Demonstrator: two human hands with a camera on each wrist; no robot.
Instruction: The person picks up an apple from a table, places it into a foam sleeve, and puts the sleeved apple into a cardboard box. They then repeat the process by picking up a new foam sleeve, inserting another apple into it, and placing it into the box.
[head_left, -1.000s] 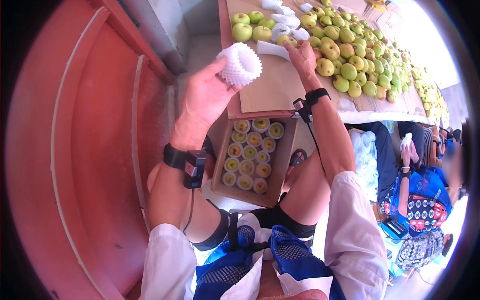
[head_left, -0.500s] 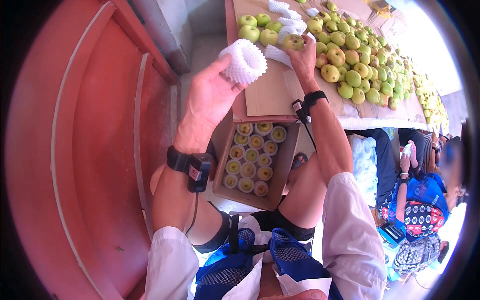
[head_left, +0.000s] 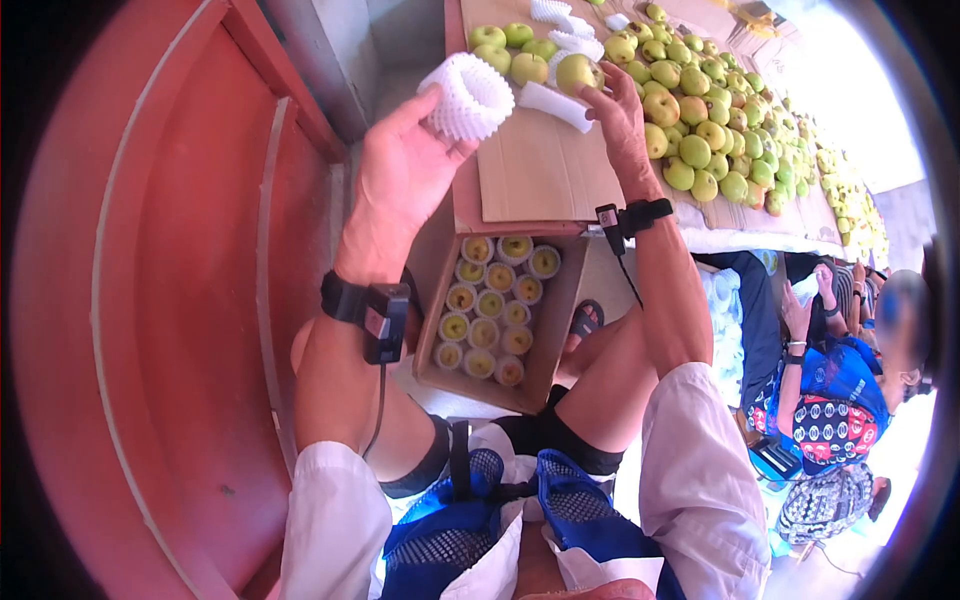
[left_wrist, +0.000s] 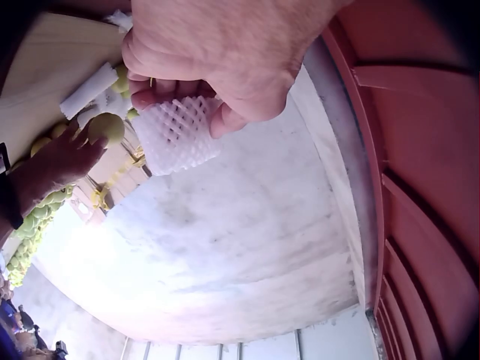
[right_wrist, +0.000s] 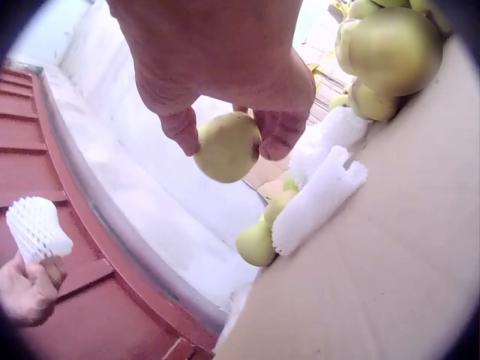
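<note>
My left hand [head_left: 405, 165] holds a white foam net sleeve [head_left: 468, 97], its round opening turned toward the head camera. In the left wrist view the thumb and fingers pinch the edge of that sleeve [left_wrist: 178, 135]. The right hand [head_left: 622, 125] grips a yellow-green apple [head_left: 579, 74] over the table, to the right of the sleeve. Thumb and fingers press the apple [right_wrist: 227, 148] from both sides in the right wrist view, and a dark spot shows on it. Below the apple, a flattened foam sleeve [head_left: 556, 106] lies on the cardboard.
A large pile of apples [head_left: 720, 140] covers the table's right side. Several greener apples [head_left: 490, 37] and more foam sleeves sit at the back left. Under the table edge stands a cardboard box [head_left: 563, 320] with sleeved apples in rows. Another person [head_left: 845, 380] sits at the right.
My right hand has lifted the apple off the table and brought it nearer the head camera. The left hand still holds the foam sleeve in nearly the same place.
</note>
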